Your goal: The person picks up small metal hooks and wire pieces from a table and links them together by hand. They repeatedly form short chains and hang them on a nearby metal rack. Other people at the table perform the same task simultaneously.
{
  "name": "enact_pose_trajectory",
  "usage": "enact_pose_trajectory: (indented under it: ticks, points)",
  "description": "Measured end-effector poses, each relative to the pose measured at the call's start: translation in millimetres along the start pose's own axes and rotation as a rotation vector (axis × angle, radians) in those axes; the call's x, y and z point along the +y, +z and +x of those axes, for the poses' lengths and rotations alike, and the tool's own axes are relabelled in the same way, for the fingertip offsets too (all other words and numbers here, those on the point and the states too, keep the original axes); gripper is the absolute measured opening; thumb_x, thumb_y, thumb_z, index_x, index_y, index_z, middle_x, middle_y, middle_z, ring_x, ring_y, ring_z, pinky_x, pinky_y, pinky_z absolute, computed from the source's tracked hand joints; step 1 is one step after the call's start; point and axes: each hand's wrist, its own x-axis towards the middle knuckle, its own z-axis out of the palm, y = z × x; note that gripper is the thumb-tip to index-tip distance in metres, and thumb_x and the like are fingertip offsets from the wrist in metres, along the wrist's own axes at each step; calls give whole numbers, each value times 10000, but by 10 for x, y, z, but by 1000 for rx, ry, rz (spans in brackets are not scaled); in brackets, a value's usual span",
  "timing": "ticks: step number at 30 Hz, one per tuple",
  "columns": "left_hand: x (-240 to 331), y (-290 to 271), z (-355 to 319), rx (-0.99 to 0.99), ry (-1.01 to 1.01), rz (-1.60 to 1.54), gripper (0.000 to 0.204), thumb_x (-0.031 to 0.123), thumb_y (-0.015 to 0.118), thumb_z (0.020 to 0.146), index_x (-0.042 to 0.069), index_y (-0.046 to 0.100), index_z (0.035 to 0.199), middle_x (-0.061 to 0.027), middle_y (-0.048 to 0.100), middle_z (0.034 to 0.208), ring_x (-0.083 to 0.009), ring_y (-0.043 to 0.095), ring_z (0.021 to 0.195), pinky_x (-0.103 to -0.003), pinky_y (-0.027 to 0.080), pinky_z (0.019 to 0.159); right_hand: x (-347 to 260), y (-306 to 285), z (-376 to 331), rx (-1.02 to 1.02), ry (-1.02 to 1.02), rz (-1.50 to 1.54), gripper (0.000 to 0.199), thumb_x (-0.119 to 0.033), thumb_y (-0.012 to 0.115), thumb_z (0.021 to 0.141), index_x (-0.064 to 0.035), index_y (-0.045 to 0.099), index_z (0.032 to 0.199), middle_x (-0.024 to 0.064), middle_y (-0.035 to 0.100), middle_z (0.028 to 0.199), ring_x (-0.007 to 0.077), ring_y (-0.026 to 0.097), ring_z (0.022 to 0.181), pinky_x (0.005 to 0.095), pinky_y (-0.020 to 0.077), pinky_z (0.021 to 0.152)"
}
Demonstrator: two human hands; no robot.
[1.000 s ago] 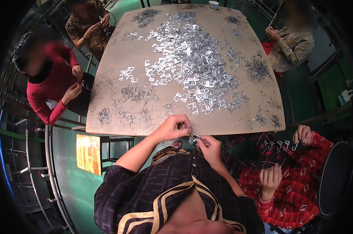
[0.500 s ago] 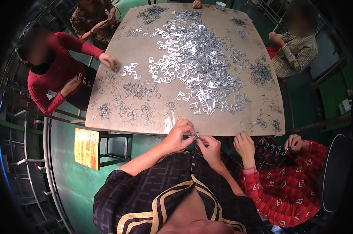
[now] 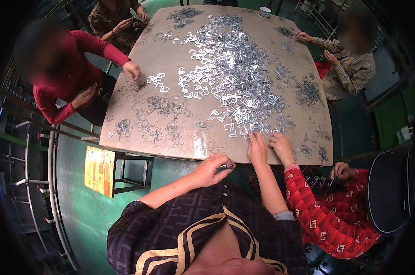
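Note:
My left hand (image 3: 213, 168) hovers just below the near edge of the table (image 3: 170, 68), its fingers pinched on a small metal clip (image 3: 226, 165). My right hand (image 3: 258, 146) is stretched out over the table's edge, with its fingers flat on the near fringe of the big pile of shiny metal clips (image 3: 230, 68). I cannot tell whether anything lies under its fingers. A neighbour's hand (image 3: 281, 145) in a red patterned sleeve rests on the table right beside my right hand.
Wire pieces (image 3: 164, 105) lie in small heaps around the table. A person in red (image 3: 65, 68) reaches in from the left, and others sit at the far left and the right (image 3: 349, 64). A wooden stool (image 3: 99, 170) stands lower left, a dark chair (image 3: 390, 192) at the right.
My right hand has left my left hand and reached up onto the clip pile. The neighbour's hand came onto the table beside it. The person in red reached onto the table.

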Motion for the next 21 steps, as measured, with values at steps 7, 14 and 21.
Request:
enact_pose_trajectory:
  ticks: [7,14,21]
  points:
    - [-12,50,-97,20,-29,-5,133,33,647,797,37,523,845,-61,683,961,-203,586,737,-294,435,552,200,232,313,-157,-164,-192,196,-52,532,828,-38,645,987,111,609,998,274,545,969,395,433,843]
    - [-132,125,-144,81,-26,-23,142,14,657,797,44,540,873,-67,687,965,-214,593,743,-300,446,597,-183,-110,228,-22,175,360,168,-21,629,808,12,680,964,120,643,833,260,626,751,357,501,688]
    - [-40,129,-34,162,-154,48,169,45,692,769,38,566,880,-124,639,814,-334,623,799,-394,467,750,-760,-658,-146,-121,255,899,200,-9,642,834,11,688,1027,84,640,799,124,635,667,249,496,606]
